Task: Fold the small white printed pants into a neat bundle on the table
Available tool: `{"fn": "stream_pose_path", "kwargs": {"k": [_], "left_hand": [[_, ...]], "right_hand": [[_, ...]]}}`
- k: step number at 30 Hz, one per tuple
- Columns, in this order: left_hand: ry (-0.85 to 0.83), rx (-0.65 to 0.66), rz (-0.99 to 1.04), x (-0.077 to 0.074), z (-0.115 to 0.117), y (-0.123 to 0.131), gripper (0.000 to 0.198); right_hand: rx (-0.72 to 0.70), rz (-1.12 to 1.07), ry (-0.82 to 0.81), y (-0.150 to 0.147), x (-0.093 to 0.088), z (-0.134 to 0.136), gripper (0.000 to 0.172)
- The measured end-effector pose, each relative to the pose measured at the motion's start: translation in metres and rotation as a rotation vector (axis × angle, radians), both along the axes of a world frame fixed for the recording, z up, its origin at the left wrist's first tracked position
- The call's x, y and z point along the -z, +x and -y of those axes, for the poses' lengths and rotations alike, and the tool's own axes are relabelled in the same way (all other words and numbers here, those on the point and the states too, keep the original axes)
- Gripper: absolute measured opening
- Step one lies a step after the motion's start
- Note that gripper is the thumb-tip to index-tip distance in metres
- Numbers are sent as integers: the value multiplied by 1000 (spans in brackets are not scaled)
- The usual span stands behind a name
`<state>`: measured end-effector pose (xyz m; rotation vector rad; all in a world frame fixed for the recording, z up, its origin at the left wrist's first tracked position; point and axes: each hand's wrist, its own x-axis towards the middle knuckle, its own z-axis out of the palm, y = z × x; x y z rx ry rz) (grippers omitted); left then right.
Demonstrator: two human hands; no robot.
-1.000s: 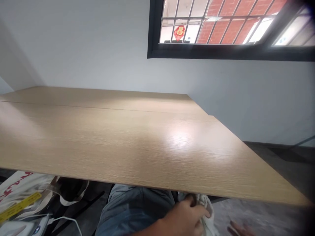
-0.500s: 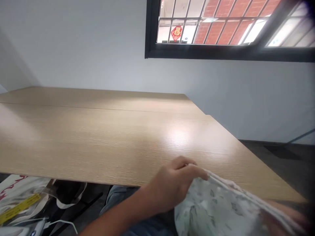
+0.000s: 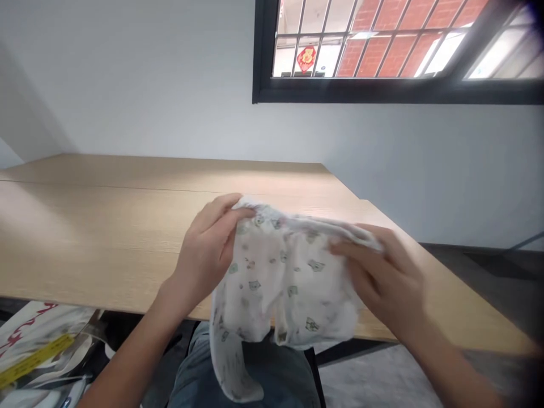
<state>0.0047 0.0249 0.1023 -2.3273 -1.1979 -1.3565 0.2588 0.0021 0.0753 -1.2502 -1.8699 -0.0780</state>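
A small white garment (image 3: 284, 277) with little animal prints hangs between both hands above the near edge of the wooden table (image 3: 106, 226). My left hand (image 3: 208, 249) pinches its upper left edge, fingers closed on the cloth. Gripping the upper right edge is my right hand (image 3: 382, 283), slightly blurred. The lower part of the garment droops below the table edge over my lap.
A white bag with red marks and a yellow strip (image 3: 38, 345) lies on the floor at lower left. A white wall and a dark-framed window (image 3: 382, 51) stand behind the table. Grey floor (image 3: 488, 266) runs along the right side.
Both hands have lifted the garment from below the table edge up over the tabletop. My right hand has come into view and taken its right edge, spreading the cloth out.
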Motion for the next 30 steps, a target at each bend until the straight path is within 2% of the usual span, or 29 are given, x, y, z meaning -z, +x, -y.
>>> {"fn": "stream_pose_path", "kwargs": {"k": [2, 4, 6, 9, 14, 18, 23, 26, 30], "left_hand": [[-315, -121, -154, 24, -13, -17, 32], [-573, -169, -305, 48, -25, -32, 44], [-725, -159, -412, 68, -34, -46, 48], [-843, -112, -491, 83, -48, -61, 51], [-946, -114, -529, 78, -77, -65, 50], [-952, -118, -537, 73, -114, -56, 53], [-967, -142, -542, 74, -159, -38, 61], [-992, -149, -556, 75, -167, -30, 62], [-1038, -107, -609, 73, -152, -34, 66]], "right_hand": [[-162, 164, -33, -14, 11, -35, 33], [-259, 300, -203, -21, 28, -64, 39], [-248, 452, -360, -25, 46, -83, 43], [-133, 662, -415, -29, 64, -98, 47], [-4, 809, -355, -36, 70, -120, 43], [74, 825, -371, -36, 70, -147, 46], [158, 804, -418, -33, 68, -175, 46], [166, 816, -417, -30, 67, -182, 47], [137, 842, -382, -26, 66, -184, 46]]}}
